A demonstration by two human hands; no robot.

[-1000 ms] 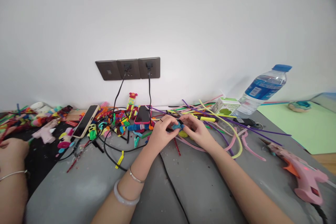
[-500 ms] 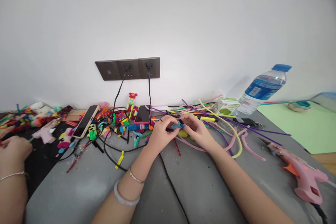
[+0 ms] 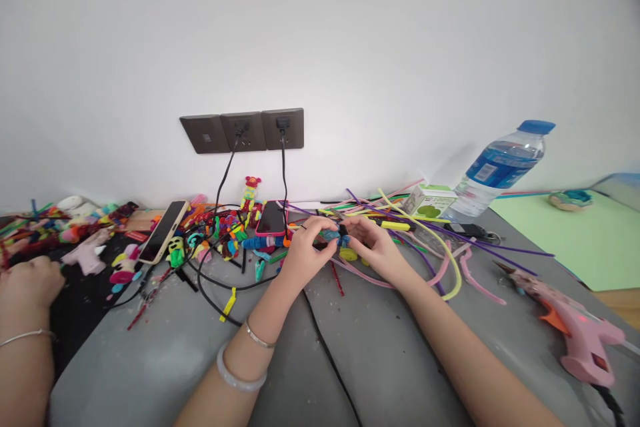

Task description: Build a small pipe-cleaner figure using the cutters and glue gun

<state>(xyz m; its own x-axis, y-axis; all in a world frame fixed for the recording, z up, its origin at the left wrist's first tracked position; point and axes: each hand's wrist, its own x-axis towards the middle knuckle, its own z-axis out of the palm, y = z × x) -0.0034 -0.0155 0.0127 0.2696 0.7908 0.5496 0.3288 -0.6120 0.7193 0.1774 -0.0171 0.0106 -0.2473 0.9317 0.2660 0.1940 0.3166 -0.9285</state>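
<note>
My left hand (image 3: pixel 310 250) and my right hand (image 3: pixel 373 247) meet over the grey table, fingertips pinched on a small blue craft piece (image 3: pixel 329 234) with a black part. The fingers cover much of it, so its full shape is hidden. Just below the fingertips lies a yellow rounded piece (image 3: pixel 349 254). Behind and to the right of my hands spread loose pipe cleaners (image 3: pixel 453 267) in yellow, pink and purple. Left of my left hand a roll wound in blue and pink fuzzy strands (image 3: pixel 260 242) lies near a phone with a pink case (image 3: pixel 271 219).
A pink glue gun (image 3: pixel 583 333) lies at the right, a tilted water bottle (image 3: pixel 505 170) behind it. Black cables run from the wall sockets (image 3: pixel 243 131) across the table. Another person's hand (image 3: pixel 33 287) is at the far left, near a second phone (image 3: pixel 164 232).
My fingers have shifted slightly around the blue piece, and a little more of it shows. The other person's hand at the left has moved slightly.
</note>
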